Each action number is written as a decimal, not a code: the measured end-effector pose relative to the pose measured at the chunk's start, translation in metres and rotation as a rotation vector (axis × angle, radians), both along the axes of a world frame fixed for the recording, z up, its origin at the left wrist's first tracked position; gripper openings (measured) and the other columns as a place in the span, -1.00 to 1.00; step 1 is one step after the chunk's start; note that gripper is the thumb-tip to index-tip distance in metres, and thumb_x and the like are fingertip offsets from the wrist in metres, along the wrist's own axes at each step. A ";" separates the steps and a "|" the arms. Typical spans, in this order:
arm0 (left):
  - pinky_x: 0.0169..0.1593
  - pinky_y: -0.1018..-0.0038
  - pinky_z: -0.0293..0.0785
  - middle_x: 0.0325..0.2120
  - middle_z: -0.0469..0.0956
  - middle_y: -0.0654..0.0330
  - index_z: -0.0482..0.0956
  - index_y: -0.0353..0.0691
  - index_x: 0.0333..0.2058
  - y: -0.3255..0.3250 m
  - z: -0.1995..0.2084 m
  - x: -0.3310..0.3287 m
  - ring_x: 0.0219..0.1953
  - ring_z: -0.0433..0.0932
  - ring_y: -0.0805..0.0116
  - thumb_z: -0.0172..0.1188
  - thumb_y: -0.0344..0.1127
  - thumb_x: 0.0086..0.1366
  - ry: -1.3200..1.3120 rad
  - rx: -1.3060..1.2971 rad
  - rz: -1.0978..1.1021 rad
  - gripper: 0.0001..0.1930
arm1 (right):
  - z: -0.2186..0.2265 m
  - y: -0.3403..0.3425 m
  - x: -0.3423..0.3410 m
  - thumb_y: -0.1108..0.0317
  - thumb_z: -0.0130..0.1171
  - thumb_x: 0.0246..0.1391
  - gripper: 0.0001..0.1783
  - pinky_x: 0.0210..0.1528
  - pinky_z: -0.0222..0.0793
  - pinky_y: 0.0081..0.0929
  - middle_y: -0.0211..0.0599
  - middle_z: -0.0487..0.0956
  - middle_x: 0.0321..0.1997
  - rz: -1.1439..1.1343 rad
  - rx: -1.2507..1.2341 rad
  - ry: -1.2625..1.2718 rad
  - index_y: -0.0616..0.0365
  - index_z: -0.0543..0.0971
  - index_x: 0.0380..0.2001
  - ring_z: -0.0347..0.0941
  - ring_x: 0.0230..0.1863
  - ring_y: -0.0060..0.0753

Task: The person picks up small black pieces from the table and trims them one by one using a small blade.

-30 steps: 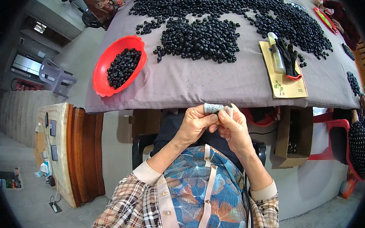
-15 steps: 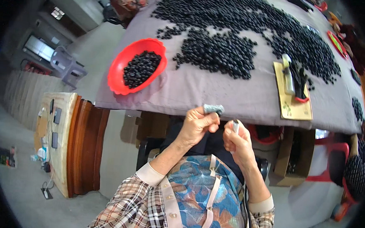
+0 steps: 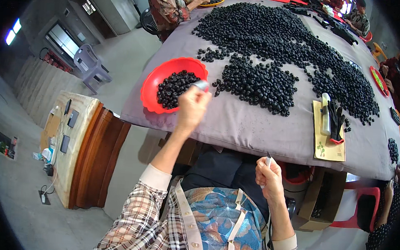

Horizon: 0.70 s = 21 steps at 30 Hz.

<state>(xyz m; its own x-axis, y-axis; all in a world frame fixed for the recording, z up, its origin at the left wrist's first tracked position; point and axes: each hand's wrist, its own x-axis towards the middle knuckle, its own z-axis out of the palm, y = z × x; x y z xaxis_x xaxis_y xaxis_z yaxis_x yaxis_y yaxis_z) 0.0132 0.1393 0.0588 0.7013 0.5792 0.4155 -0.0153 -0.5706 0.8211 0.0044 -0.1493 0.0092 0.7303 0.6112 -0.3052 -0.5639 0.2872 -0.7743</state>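
Observation:
My left hand [image 3: 192, 107] reaches over the right rim of a red scalloped bowl [image 3: 152, 88], fingers curled together and a little blurred. A grey cover wraps one of its fingertips; whatever the fingers hold is hidden. Inside the bowl lies a heap of small round black pieces [image 3: 175, 85], bead-like, some with a pale spot or hole. Just off the table's front edge, my right hand [image 3: 269, 177] is closed round a small knife [image 3: 267, 162] with a pale handle, its dark tip pointing up.
A grey cloth-covered table [image 3: 236, 131] carries a large spread of black pieces [image 3: 263, 33] and a smaller pile [image 3: 256, 85]. At right lie a yellow packet [image 3: 321, 147], a clear bottle [image 3: 325, 115] and black gloves [image 3: 336, 121]. A cardboard box [image 3: 322, 199] stands below. Other people sit around the table.
My left hand has moved up and left from the table's front edge to the bowl, away from the knife. My right hand keeps the knife, slightly lower and farther right; the view has shifted.

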 end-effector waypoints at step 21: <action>-0.61 0.67 0.34 -0.54 0.53 0.25 0.48 -0.37 -0.23 -0.080 -0.033 -0.011 -0.62 0.47 0.59 0.18 -0.35 0.13 0.300 -0.778 -0.583 -0.75 | -0.002 -0.001 0.001 0.28 0.06 0.07 -0.85 -0.58 0.03 -0.80 -0.64 0.29 -0.56 -0.078 -0.173 -0.297 0.12 0.40 -0.37 0.12 -0.58 -0.83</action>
